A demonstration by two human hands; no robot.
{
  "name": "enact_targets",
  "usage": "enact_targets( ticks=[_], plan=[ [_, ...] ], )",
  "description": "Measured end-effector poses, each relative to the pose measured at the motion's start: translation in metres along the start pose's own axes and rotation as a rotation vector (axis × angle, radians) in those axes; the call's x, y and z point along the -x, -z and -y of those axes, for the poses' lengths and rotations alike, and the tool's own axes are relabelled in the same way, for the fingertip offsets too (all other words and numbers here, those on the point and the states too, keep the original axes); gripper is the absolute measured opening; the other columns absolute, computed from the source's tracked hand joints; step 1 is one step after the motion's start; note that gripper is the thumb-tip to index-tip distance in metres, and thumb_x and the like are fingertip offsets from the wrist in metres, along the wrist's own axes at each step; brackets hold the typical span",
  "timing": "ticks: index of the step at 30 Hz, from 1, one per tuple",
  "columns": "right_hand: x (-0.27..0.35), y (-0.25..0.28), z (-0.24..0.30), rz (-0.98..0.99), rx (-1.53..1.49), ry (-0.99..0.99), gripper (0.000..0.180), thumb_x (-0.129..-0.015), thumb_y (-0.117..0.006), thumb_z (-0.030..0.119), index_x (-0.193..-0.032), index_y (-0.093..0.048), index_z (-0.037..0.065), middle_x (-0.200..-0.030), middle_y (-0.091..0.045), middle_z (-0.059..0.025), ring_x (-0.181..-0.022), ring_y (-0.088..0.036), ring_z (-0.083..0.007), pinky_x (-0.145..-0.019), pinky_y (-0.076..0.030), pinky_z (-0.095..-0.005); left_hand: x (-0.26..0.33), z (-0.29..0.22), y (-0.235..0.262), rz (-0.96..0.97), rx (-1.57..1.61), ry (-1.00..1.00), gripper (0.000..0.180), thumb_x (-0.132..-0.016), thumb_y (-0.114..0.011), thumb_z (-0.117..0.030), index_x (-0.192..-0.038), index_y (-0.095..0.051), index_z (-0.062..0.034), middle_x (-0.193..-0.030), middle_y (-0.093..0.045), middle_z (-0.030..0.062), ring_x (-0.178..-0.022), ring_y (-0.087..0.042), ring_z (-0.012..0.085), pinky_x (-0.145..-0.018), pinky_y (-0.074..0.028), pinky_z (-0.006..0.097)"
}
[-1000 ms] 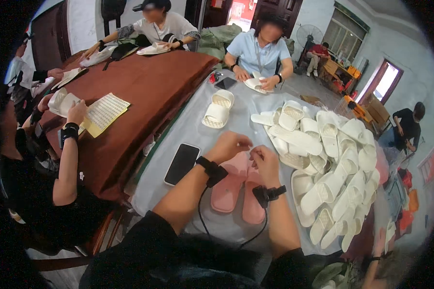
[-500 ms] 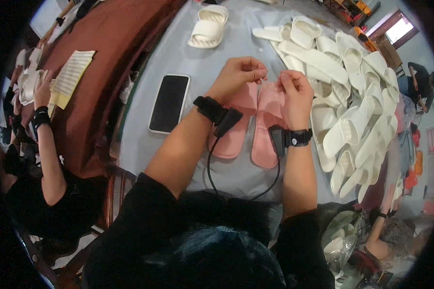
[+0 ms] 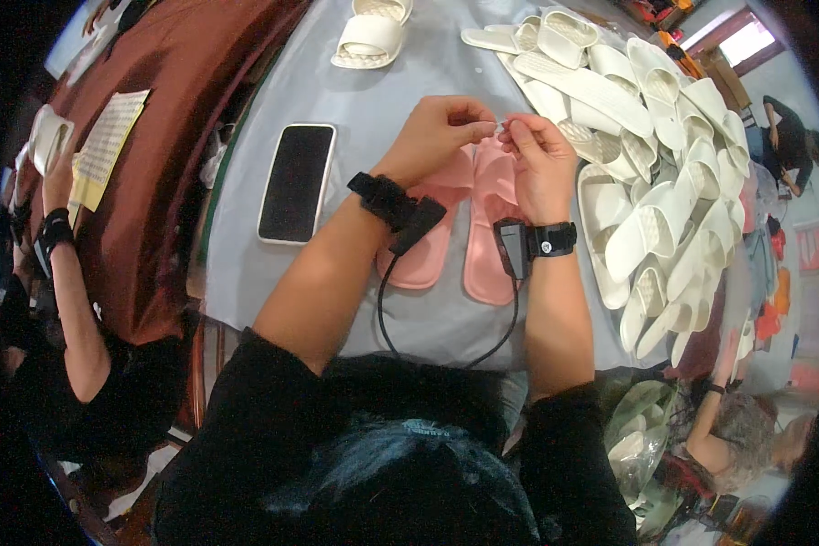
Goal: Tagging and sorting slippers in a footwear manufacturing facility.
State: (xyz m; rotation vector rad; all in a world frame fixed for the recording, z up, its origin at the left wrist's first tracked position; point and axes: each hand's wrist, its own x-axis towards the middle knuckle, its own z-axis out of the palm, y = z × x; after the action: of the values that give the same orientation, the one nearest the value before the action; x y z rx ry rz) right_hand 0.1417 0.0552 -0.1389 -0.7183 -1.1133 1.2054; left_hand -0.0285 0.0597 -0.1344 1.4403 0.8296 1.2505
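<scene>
Two pink slippers [image 3: 490,238] lie side by side, soles down, on the grey table cover [image 3: 246,155] in front of me. Above their toe ends my left hand [image 3: 435,136] and my right hand [image 3: 539,164] meet, fingertips pinched together on a small thin white piece between them. What that piece is cannot be made out. Both wrists wear black bands with a cable running between them.
A black phone [image 3: 296,180] lies left of the slippers. A heap of white slippers [image 3: 651,164] fills the right side, with one white pair [image 3: 369,35] at the far edge. A person in black [image 3: 73,300] sits at my left by a brown-covered table [image 3: 164,118]; others sit at right.
My head has tilted down and closer, so the view has shifted from the room to the table. Both hands have stayed pinched together above the pink slippers.
</scene>
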Motion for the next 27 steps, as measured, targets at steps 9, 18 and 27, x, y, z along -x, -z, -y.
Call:
enact_targets(
  ticks=[9, 18, 27],
  plan=[
    [0.003, -0.008, 0.002, 0.055, 0.195, -0.048, 0.016, -0.086, -0.067, 0.008, -0.099, -0.069, -0.001, -0.084, -0.069, -0.0059, -0.075, -0.063, -0.0113, -0.068, -0.05, -0.0246, 0.005, 0.002, 0.009, -0.014, -0.188, 0.086, 0.01, -0.086, -0.068, -0.012, -0.088, -0.069, -0.0023, -0.082, -0.066, 0.0, -0.077, -0.058, 0.0086, -0.071, -0.046, 0.023],
    [0.003, -0.002, -0.001, 0.038, 0.134, -0.054, 0.014, -0.083, -0.067, 0.01, -0.087, -0.068, -0.003, -0.072, -0.065, -0.0056, -0.065, -0.06, -0.0107, -0.059, -0.049, -0.0249, 0.003, 0.01, 0.006, 0.003, -0.168, 0.134, 0.01, -0.087, -0.065, -0.011, -0.086, -0.065, -0.0011, -0.078, -0.06, -0.001, -0.075, -0.053, 0.0076, -0.07, -0.043, 0.024],
    [0.006, -0.004, 0.006, 0.084, 0.093, -0.025, 0.01, -0.086, -0.065, 0.008, -0.085, -0.065, -0.002, -0.074, -0.065, -0.0047, -0.066, -0.059, -0.0097, -0.061, -0.047, -0.024, -0.001, 0.026, 0.02, 0.018, -0.165, 0.076, 0.007, -0.091, -0.062, -0.009, -0.089, -0.063, -0.0023, -0.085, -0.058, -0.0035, -0.077, -0.05, 0.006, -0.07, -0.038, 0.02]
  ],
)
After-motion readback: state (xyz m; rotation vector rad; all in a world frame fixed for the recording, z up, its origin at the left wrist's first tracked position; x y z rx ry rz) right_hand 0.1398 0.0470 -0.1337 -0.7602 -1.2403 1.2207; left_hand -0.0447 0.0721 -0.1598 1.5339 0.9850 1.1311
